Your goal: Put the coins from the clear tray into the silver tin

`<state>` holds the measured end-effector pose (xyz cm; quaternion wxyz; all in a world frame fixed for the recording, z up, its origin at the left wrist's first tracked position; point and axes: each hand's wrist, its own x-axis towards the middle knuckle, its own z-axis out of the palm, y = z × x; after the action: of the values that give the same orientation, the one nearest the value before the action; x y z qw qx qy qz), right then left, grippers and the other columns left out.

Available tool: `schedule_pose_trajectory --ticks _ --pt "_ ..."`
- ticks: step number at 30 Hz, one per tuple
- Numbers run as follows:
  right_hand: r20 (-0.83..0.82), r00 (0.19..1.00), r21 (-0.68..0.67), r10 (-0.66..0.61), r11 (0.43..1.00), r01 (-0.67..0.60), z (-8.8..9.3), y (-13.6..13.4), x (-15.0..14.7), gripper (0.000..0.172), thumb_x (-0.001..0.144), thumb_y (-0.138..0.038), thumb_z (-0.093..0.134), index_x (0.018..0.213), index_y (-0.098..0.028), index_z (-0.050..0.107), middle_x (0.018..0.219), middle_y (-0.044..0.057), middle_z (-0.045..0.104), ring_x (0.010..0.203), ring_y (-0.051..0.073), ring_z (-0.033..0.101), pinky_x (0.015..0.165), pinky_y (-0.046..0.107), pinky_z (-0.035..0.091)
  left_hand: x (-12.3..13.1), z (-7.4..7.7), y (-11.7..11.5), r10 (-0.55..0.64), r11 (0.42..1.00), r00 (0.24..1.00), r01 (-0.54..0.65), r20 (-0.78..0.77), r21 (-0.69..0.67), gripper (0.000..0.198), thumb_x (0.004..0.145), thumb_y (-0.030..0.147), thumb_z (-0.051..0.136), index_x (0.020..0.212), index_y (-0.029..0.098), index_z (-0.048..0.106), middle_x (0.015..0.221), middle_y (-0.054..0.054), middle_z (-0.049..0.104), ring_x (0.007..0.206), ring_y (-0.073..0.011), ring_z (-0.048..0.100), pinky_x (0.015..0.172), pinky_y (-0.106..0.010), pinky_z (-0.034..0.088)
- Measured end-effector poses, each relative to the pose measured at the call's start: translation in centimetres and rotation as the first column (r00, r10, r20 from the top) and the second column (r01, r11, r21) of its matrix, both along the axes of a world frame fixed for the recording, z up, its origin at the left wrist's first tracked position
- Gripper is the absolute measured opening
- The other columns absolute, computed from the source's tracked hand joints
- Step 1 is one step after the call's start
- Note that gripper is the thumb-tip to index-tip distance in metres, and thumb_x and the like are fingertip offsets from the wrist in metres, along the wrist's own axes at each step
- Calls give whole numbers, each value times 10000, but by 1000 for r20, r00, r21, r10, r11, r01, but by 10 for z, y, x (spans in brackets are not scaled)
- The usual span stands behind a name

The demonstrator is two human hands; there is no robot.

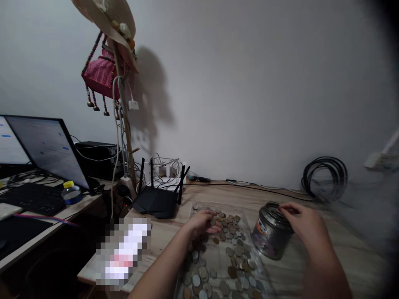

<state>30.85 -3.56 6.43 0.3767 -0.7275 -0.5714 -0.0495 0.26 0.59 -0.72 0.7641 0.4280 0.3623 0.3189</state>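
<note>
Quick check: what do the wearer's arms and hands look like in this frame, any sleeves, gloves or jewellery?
Both are bare. The left hand and right hand wear no gloves, and both forearms are uncovered to the frame edge, with no sleeves in view. No watch, ring or bracelet shows; the image is too soft for finer detail.

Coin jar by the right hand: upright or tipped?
Tipped. The jar leans toward the coins spread on the clear sheet, with the right hand on its top rim. Whether it is open, cannot tell.
</note>
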Motion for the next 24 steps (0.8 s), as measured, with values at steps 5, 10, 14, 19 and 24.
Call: schedule_pose_trajectory --ticks 5,10,14,19,24 --pt "7 1000 22 12 1000 -12 -7 3 4 244 630 -405 507 709 -217 640 692 44 655 605 195 564 523 281 364 -4 3 3 46 995 992 -36 116 -92 259 756 279 455 976 142 460 765 -69 619 651 -153 626 554 -220 458" --pt "139 990 8 -6 1000 5 1 -3 -6 213 644 -393 519 694 -233 649 686 35 653 634 211 562 553 308 373 -8 3 6 -13 989 961 53 275 -139 329 796 401 421 979 130 465 823 -105 614 749 -187 626 610 -244 455" --pt "230 972 355 44 926 -125 9 -9 -52 234 741 -356 465 791 -202 633 838 59 640 818 205 543 734 328 400 -12 6 6 -88 986 908 138 411 -95 478 789 500 392 1071 116 440 909 -161 604 865 -242 604 699 -318 440" --pt "293 783 34 548 813 -582 -8 -7 -131 198 781 -276 442 839 -223 624 858 40 620 849 168 524 738 285 406 -14 12 -1 -185 976 823 219 538 1 587 785 559 346 1190 137 387 933 -149 596 884 -234 589 777 -357 396" --pt "310 685 -284 659 752 -595 -29 -3 -165 209 766 -210 437 855 -228 625 865 48 604 881 188 509 709 287 392 -14 17 -8 -223 966 817 258 531 9 608 777 585 337 1202 155 402 928 -122 594 822 -195 592 788 -346 385"
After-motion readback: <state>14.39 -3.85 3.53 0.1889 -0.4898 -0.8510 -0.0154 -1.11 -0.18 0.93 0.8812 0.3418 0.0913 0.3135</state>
